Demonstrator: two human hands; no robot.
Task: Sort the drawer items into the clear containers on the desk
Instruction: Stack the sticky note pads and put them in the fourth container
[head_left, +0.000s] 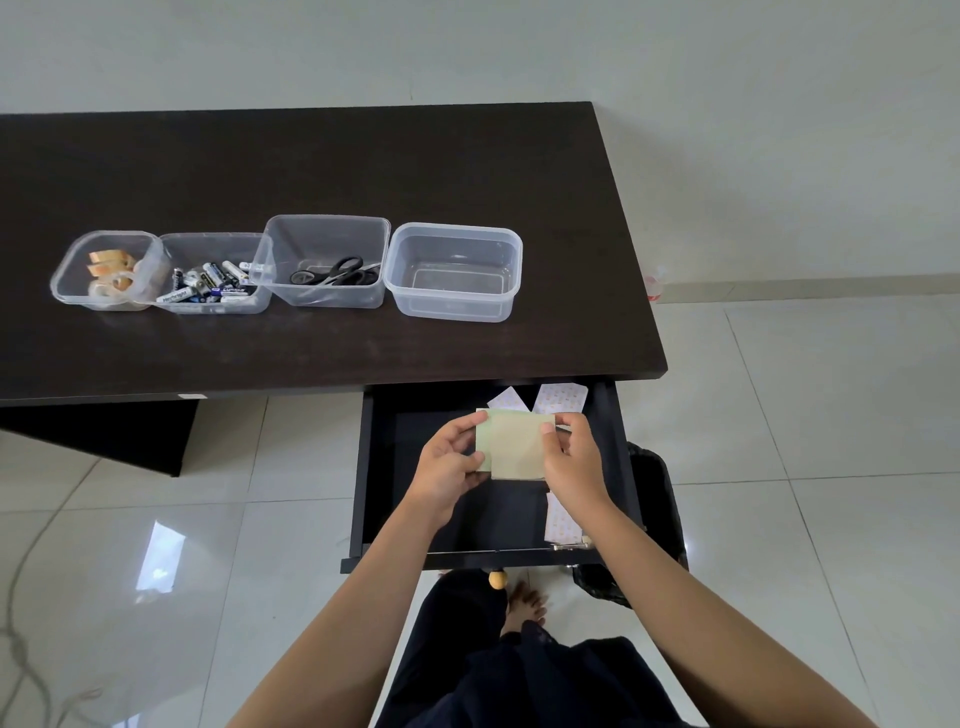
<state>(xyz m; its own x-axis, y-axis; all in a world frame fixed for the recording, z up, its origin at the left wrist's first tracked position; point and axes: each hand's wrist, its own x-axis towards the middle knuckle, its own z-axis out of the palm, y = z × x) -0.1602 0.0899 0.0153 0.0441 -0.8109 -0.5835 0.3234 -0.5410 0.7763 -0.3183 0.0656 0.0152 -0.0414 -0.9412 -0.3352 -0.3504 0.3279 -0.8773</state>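
Observation:
Above the open black drawer (370, 467), both hands hold a small stack of pale yellow and green paper pads (514, 441). My left hand (449, 467) pinches its left edge and my right hand (574, 457) pinches its right edge. Patterned white paper packets lie in the drawer: two at the back (558, 397) and one at the front right (561, 519), partly hidden by my right wrist. On the dark desk stand several clear containers in a row: tape rolls (111, 270), batteries (213, 283), black scissors (335, 273), and an empty one (454, 270) at the right.
The dark desk (311, 171) reaches the frame's left edge; its right edge ends above the drawer. A black bin (657, 499) stands to the right of the drawer. White tiled floor lies all round, and my bare foot (524, 605) shows below the drawer front.

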